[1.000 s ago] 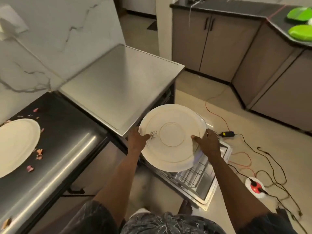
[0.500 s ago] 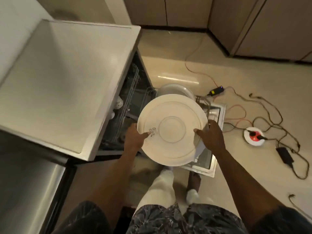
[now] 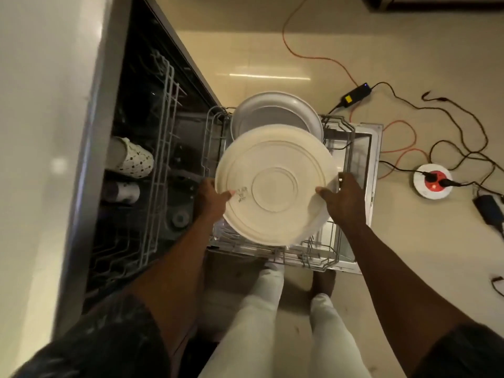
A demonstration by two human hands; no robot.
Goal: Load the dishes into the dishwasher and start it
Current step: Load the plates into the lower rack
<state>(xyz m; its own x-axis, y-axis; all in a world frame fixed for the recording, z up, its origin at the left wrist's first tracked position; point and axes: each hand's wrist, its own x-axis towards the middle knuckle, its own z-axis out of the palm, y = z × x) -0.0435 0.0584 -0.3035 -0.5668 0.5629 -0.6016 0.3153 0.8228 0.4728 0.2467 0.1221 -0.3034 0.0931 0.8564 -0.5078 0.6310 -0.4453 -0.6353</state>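
We see the fingers [image 3: 326,192] of the right hand [image 3: 346,204] curled over the right edge of a cream plate [image 3: 275,184]. The left hand [image 3: 210,200] grips the opposite edge, its thumb on the underside that faces us and its other fingers hidden behind the plate. Both hands hold the plate tilted above the pulled-out lower rack [image 3: 336,251] of the open dishwasher [image 3: 188,203]; we cannot tell whether it touches the wires. Just beyond it a second plate [image 3: 275,113] stands on edge in the same rack. To the left, inside the machine, the upper rack [image 3: 163,148] holds a patterned cup [image 3: 135,159] with another cup [image 3: 124,191] beside it. On the floor [image 3: 272,50] to the right, well apart from the rack, sits a round power socket [image 3: 432,181] with plugs in it.
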